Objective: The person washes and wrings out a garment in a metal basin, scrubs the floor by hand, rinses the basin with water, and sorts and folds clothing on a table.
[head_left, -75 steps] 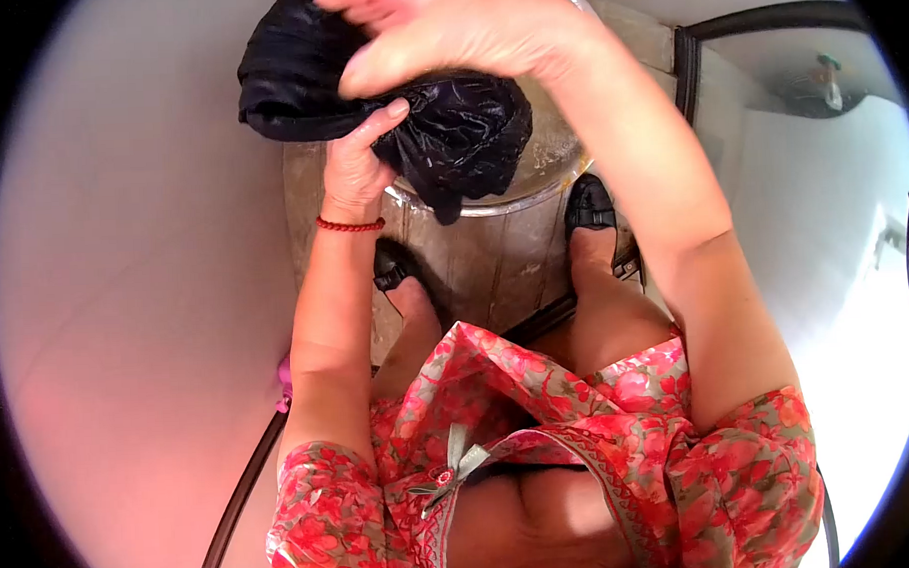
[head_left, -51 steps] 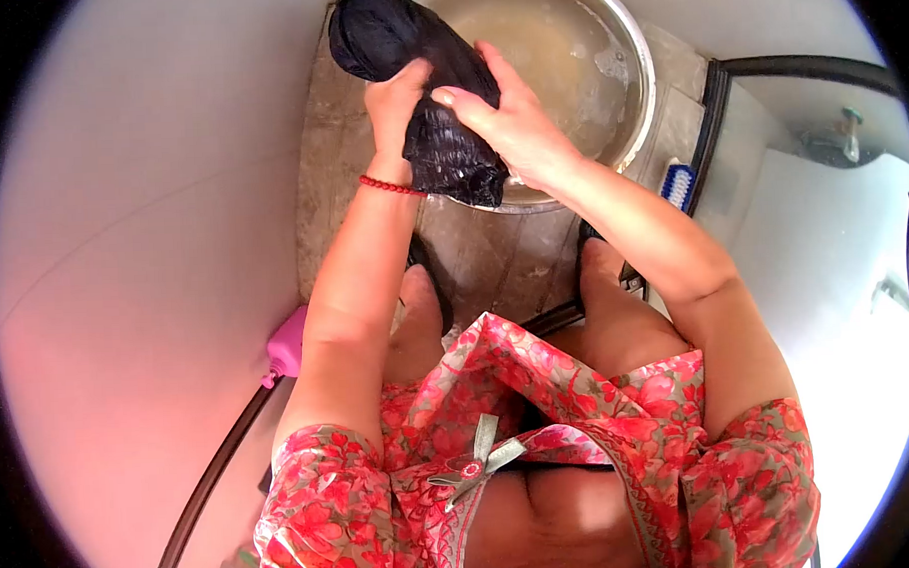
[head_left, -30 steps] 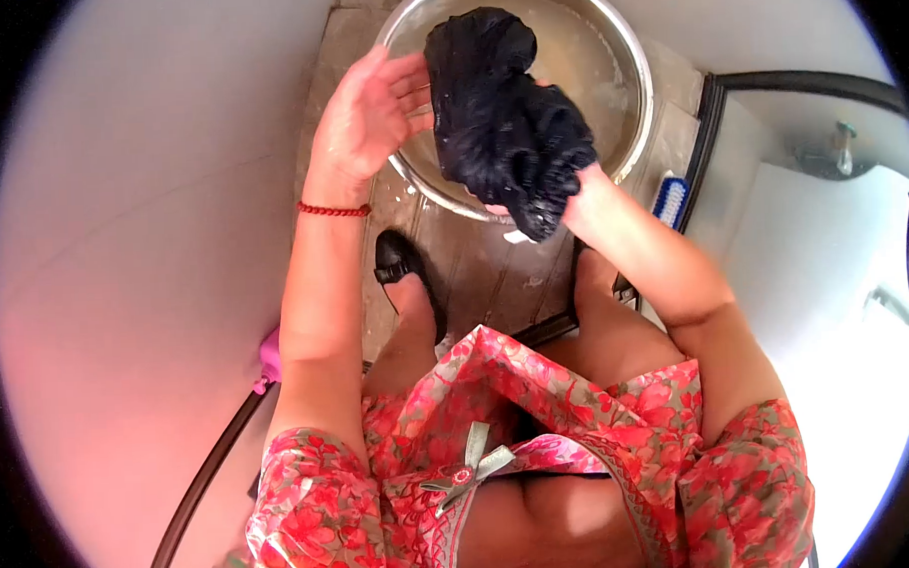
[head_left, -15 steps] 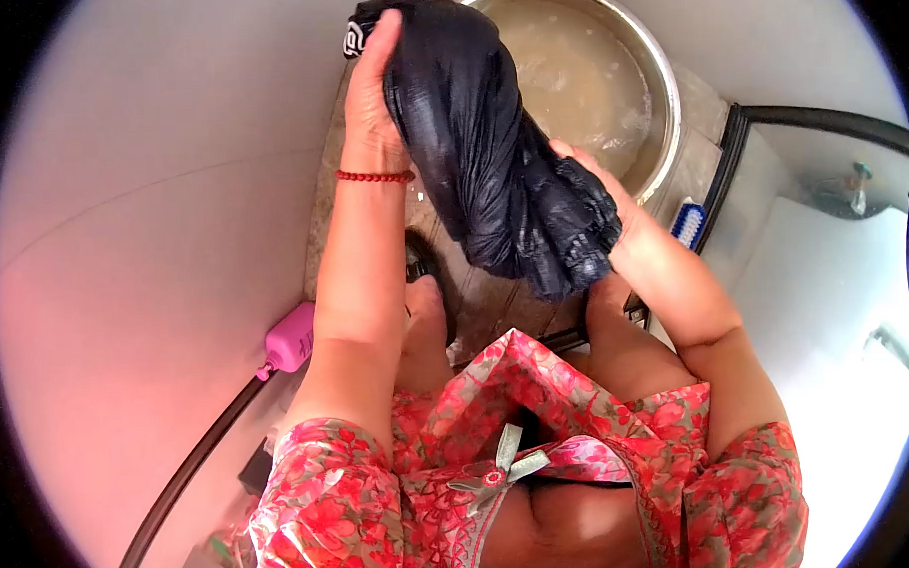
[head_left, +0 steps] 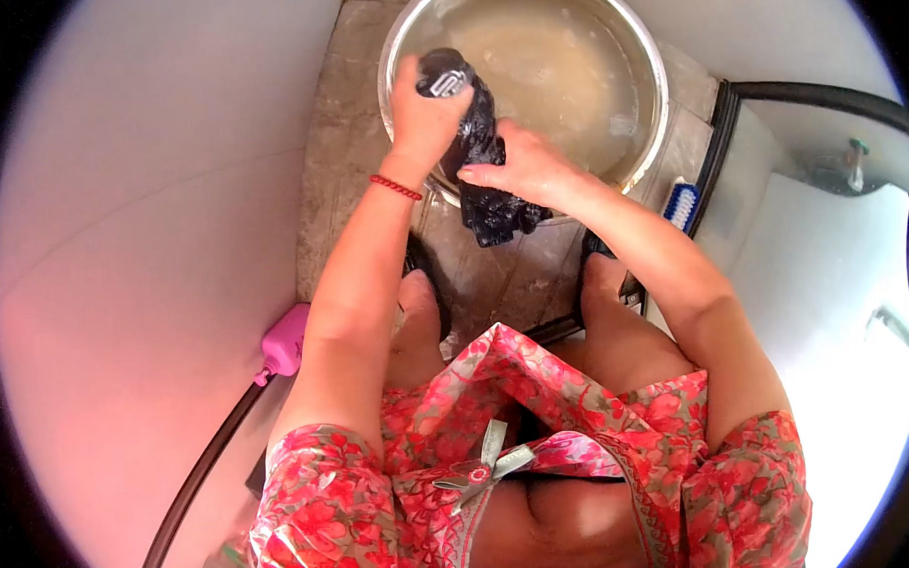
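A wet black cloth (head_left: 502, 214) with a white mark near its upper end is bunched lengthwise between both hands, over the near left rim of a large metal basin (head_left: 654, 152). Cloudy water (head_left: 542, 66) fills the basin. My left hand (head_left: 426, 110), with a red bead bracelet at the wrist, is wrapped round the upper part of the cloth. My right hand (head_left: 530, 166) grips the lower part, thumb across the front. The cloth's lower end hangs past the rim over the floor.
A blue and white brush (head_left: 682, 206) lies right of the basin, beside a dark-framed glass panel (head_left: 726, 124). A pink bottle (head_left: 286, 340) is at the left above a dark rail (head_left: 196, 483). My feet in black shoes stand on the tiled floor (head_left: 495, 283) before the basin.
The cloth was spread long between my hands and is now squeezed into a narrow bundle. My hands have come closer together, the left moving right and down, the right moving left.
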### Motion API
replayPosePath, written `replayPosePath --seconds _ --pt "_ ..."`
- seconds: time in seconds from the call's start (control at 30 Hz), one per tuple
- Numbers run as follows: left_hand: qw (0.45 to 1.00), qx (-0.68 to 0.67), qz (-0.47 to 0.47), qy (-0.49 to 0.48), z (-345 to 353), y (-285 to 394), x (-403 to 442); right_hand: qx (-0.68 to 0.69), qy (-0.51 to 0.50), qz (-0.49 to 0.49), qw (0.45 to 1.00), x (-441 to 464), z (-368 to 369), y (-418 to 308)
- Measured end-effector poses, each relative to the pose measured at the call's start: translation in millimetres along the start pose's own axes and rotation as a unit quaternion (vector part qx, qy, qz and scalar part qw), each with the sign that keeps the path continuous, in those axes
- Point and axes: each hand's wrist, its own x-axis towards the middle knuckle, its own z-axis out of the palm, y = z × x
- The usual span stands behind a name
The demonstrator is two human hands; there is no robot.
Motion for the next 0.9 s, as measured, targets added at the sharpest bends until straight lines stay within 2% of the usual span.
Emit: replayPosePath --seconds 0.07,0.1,0.13,0.2,0.27,0.33,0.4,0.43,0.47,0.53,0.57,0.6,0.67,0.7,0.73,0.83,0.9 --pt "0.999 -0.010 0.002 0.035 -3.1 -6.7 5.3 -0.007 0.018 0.020 1.000 3.4 3.6 7.5" --pt "0.998 -0.047 0.019 0.044 -7.3 -2.5 10.9 0.085 0.027 -0.013 0.996 7.3 3.1 14.3" --pt "0.991 -0.122 -0.004 0.052 -12.6 12.3 13.8 0.176 0.036 -0.045 0.983 8.5 2.3 16.3" --pt "0.978 -0.174 0.076 0.090 -22.1 42.0 15.0 0.365 0.084 -0.057 0.926 2.6 0.3 10.8" --pt "0.967 -0.117 0.196 0.113 -28.6 58.7 16.9 0.578 -0.014 -0.016 0.815 -14.2 -17.3 -9.9" --pt "0.942 -0.040 0.300 0.142 -32.8 85.9 7.3 0.674 -0.062 0.043 0.735 -13.2 -23.6 -5.6" --pt "0.885 -0.039 0.445 0.131 -37.9 104.3 5.6 0.733 -0.104 0.017 0.672 -9.3 -23.2 3.6" --pt "0.866 -0.001 0.479 0.139 -41.4 117.0 3.2 0.715 -0.038 0.065 0.695 -16.3 -20.4 -7.0" --pt "0.824 -0.048 0.546 0.143 -39.1 119.8 8.3 0.742 -0.094 0.074 0.660 -14.8 -15.7 11.2" --pt "0.819 0.001 0.563 0.111 -40.4 111.9 8.6 0.804 -0.270 0.001 0.530 -12.8 -7.0 22.3" --pt "0.823 0.011 0.559 0.099 -38.2 109.7 6.0 0.768 -0.210 0.017 0.605 -14.9 -3.3 27.4" --pt "0.831 0.025 0.554 0.042 -49.4 120.1 0.5 0.785 -0.213 -0.011 0.581 -14.3 -0.5 24.9" --pt "0.826 -0.024 0.559 0.074 -40.8 131.0 -3.8 0.831 -0.153 -0.018 0.535 -12.7 3.3 18.2" --pt "0.841 -0.031 0.538 0.035 -42.4 134.6 -9.6 0.848 -0.210 -0.010 0.486 -16.4 -2.5 13.9" --pt "0.832 -0.047 0.553 0.009 -41.3 133.3 -4.7 0.855 -0.219 -0.020 0.470 -19.3 -10.3 9.6" --pt "0.867 -0.112 0.485 0.013 -43.1 150.8 -15.6 0.859 -0.226 -0.064 0.455 -32.5 -24.7 -8.9" --pt "0.848 -0.145 0.509 0.013 -42.4 157.9 -13.4 0.857 -0.220 -0.081 0.459 -34.7 -31.0 -22.3"
